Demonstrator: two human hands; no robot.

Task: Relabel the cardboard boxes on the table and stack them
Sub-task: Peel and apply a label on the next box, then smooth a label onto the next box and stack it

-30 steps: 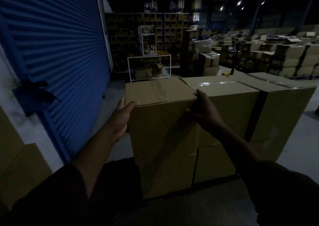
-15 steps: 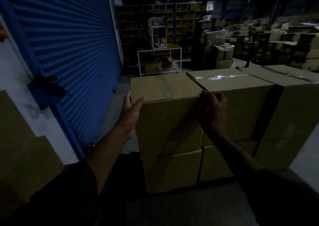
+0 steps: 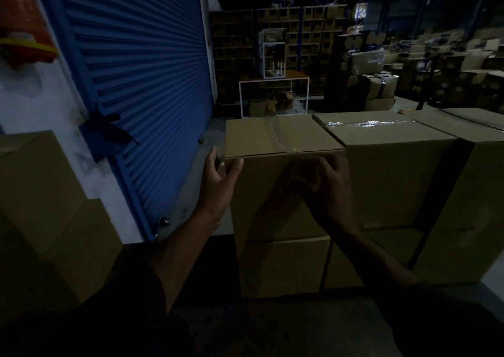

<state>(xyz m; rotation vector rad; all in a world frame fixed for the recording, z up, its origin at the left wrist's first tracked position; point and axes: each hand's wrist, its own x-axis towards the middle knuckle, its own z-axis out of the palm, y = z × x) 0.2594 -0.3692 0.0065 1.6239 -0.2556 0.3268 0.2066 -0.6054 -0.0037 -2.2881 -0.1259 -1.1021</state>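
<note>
A taped cardboard box (image 3: pixel 278 141) sits on top of a lower box (image 3: pixel 283 266) straight in front of me. My left hand (image 3: pixel 218 176) grips its upper left corner, thumb on the front face and fingers round the side. My right hand (image 3: pixel 330 184) rests on the front face just under the top edge; it is blurred, and its fingers lie against the cardboard. Tight against the right side stands a second taped box (image 3: pixel 392 171) of the same height. No label shows on any visible face.
A further box (image 3: pixel 474 193) stands at the far right. More cardboard boxes (image 3: pixel 41 206) are stacked at my left, below a blue roller shutter (image 3: pixel 141 83). A white frame rack (image 3: pixel 272 97) and shelves of boxes fill the dim background.
The box has come down onto the lower box. My right hand has slid from the box's right edge onto its front face. My left hand keeps the left corner.
</note>
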